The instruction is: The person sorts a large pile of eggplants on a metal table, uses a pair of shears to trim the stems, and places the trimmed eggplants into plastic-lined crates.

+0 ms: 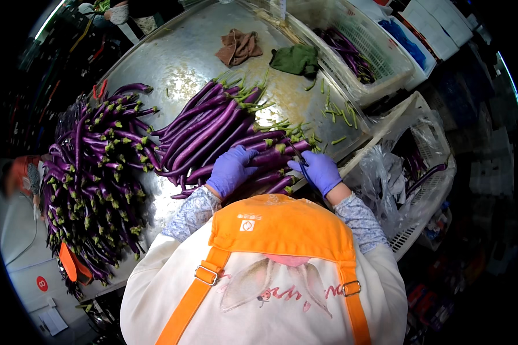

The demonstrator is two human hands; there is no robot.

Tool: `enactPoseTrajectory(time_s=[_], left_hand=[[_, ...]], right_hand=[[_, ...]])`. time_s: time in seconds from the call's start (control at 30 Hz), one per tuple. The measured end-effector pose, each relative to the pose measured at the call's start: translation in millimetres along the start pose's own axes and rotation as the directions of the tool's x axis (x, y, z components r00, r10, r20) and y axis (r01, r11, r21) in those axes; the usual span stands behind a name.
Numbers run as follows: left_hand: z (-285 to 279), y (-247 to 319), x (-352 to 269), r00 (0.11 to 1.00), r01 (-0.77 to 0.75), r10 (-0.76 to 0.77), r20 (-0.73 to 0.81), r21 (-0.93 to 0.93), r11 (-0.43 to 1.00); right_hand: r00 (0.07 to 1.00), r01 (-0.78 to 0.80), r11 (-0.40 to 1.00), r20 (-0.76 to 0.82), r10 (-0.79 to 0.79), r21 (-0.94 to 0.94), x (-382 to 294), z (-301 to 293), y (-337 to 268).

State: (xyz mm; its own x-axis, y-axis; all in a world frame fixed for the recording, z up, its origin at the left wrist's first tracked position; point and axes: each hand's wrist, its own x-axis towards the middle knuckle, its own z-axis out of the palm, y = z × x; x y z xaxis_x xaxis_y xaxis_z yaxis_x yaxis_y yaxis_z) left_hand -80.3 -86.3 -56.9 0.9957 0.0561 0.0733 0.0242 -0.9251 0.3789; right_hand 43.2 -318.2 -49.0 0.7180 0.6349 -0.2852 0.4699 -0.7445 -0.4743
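Long purple eggplants [207,138] lie in a row on the metal table before me, their green stems pointing right. My left hand [232,169], in a purple glove, is on the near end of this row. Its thumb and forefinger are on either side of an eggplant [267,159]. My right hand [320,171], gloved alike, holds dark-handled scissors [304,166]. Their slim blades reach up and left among the stem ends. Some of the nearest eggplants are partly hidden under my hands and the orange apron [280,224].
A big heap of short-stemmed eggplants [95,181] fills the table's left side. Brown [239,46] and green cloths [295,59] lie at the back, with cut stems [339,113] to the right. White crates [362,82] with eggplants and a plastic-lined crate [427,207] border the right edge.
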Motion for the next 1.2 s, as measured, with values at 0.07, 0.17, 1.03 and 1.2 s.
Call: enactPoseTrajectory(time_s=[0.07, 0.17, 1.03, 1.2], left_hand=[[-12.1, -5.6, 8.4, 0.998, -0.031, 0.025, 0.056, 0.107, 0.994], [-28.2, -23.1, 17.2, 0.917, 0.187, -0.085, -0.389, 0.233, 0.955], [-9.4, 14.3, -7.5, 0.963, 0.252, -0.270, 0.013, -0.399, 0.882], [-19.1, 18.4, -5.4, 0.990, 0.140, -0.132, 0.046, -0.349, 0.927]], right_hand=[[1.000, -0.016, 1.000, -0.011, 0.016, 0.001, -3.8, 2.1, 6.8], [0.999, -0.031, 0.993, 0.012, 0.030, 0.110, -5.2, -3.7, 12.5], [0.977, -0.116, 0.473, 0.186, -0.102, 0.874, -4.1, 4.4, -18.0], [0.935, -0.348, 0.126, 0.333, 0.124, 0.929, -8.5, -8.5, -24.5]])
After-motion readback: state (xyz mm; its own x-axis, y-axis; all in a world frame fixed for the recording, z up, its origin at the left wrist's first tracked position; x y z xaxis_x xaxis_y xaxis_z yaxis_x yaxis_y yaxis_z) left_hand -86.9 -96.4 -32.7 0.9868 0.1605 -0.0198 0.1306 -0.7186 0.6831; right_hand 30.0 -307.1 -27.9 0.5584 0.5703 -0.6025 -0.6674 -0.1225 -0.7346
